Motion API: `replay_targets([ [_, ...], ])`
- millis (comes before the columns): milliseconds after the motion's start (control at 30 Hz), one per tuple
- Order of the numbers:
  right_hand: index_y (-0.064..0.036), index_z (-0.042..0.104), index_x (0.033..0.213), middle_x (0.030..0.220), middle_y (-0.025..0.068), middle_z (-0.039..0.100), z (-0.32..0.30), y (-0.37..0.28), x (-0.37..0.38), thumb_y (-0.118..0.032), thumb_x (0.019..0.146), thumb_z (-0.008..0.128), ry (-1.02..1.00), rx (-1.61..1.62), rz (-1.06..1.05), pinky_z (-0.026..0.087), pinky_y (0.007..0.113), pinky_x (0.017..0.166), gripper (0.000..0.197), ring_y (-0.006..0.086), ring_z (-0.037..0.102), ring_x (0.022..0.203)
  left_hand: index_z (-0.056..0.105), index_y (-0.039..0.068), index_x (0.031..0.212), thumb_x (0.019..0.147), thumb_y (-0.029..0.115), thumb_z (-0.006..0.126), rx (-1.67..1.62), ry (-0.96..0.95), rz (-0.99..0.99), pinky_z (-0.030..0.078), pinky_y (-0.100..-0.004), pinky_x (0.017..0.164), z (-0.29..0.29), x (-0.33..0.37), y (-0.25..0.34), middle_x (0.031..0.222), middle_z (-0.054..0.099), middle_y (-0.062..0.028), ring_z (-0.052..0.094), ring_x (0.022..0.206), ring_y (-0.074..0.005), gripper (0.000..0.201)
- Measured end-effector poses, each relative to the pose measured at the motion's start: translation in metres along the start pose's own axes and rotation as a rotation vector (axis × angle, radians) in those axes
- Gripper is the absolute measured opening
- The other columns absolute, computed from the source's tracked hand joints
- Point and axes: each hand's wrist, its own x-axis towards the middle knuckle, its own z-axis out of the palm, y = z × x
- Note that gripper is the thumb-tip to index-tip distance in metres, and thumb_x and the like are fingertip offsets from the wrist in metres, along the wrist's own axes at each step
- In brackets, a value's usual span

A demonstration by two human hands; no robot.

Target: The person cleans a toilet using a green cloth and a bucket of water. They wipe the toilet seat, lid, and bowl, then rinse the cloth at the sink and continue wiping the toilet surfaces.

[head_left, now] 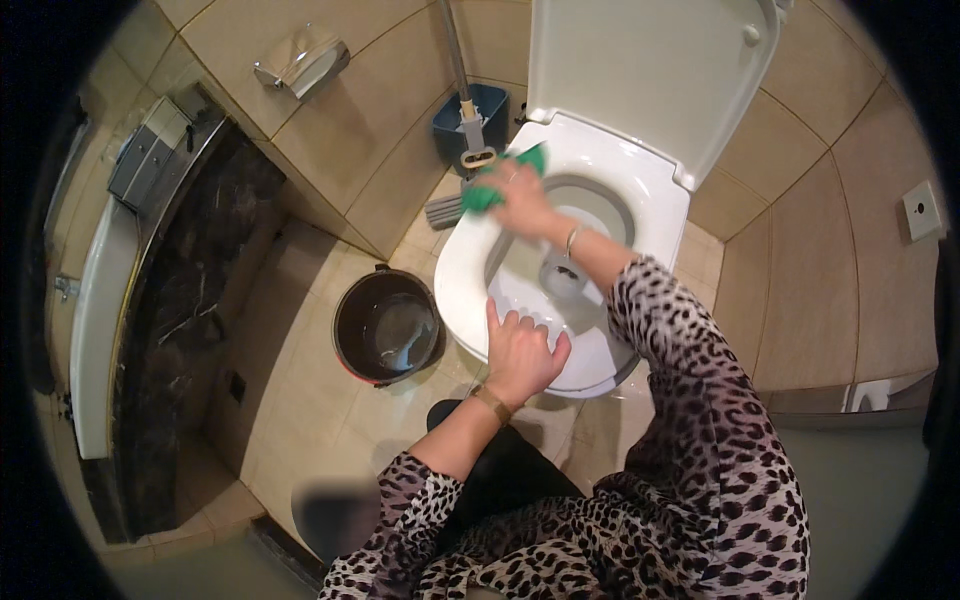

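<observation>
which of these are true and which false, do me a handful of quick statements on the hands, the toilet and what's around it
1. The right hand has a green cloth. True.
2. The toilet lid is shut. False: the lid stands raised.
3. The left hand is at the front part of the white seat. True.
4. A dark bucket stands to the right of the toilet. False: the dark bucket is on the floor to its left.
5. A mop stands by the blue bin. True.
6. The person's sleeves are plain white. False: the sleeves have a dark spotted print.
</observation>
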Motion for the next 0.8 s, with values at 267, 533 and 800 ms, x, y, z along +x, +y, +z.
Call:
replay_targets([
  [267, -0.0150, 0.038, 0.142, 0.149, 0.0295, 0.025, 0.013, -0.040, -0.019, -0.035, 0.085, 0.062, -0.004, -0.033, 0.210, 0.022, 0.061, 0.111, 0.065, 0.0502, 0.021, 0.139, 0.040, 0.004, 0.138, 0.080, 0.025, 0.064, -0.328, 0.463, 0.063, 0.018, -0.0554, 0.113, 0.013, -0.016, -0.019, 0.149, 0.030, -0.0221, 0.028, 0.138, -0.0408, 0.067],
  [533, -0.0149, 0.054, 0.128, 0.138, 0.0334, 0.038, -0.020, -0.126, -0.130, -0.022, 0.078, 0.065, -0.180, 0.283, -0.176, 0.036, 0.058, 0.100, 0.051, 0.0506, 0.044, 0.120, 0.040, -0.001, 0.140, 0.094, 0.029, 0.052, -0.499, 0.514, -0.144, 0.026, -0.0523, 0.110, 0.002, -0.051, -0.076, 0.149, 0.029, -0.0250, 0.031, 0.134, -0.0441, 0.056],
  [800, -0.0168, 0.056, 0.129, 0.138, 0.0263, 0.042, -0.025, -0.172, -0.149, -0.019, 0.072, 0.068, -0.036, 0.149, 0.041, 0.036, 0.051, 0.094, 0.058, 0.0431, 0.046, 0.118, 0.027, 0.002, 0.148, 0.093, 0.035, 0.054, -0.498, 0.371, -0.010, 0.022, -0.0482, 0.114, -0.011, -0.071, -0.065, 0.152, 0.025, -0.0246, 0.024, 0.141, -0.0417, 0.070],
])
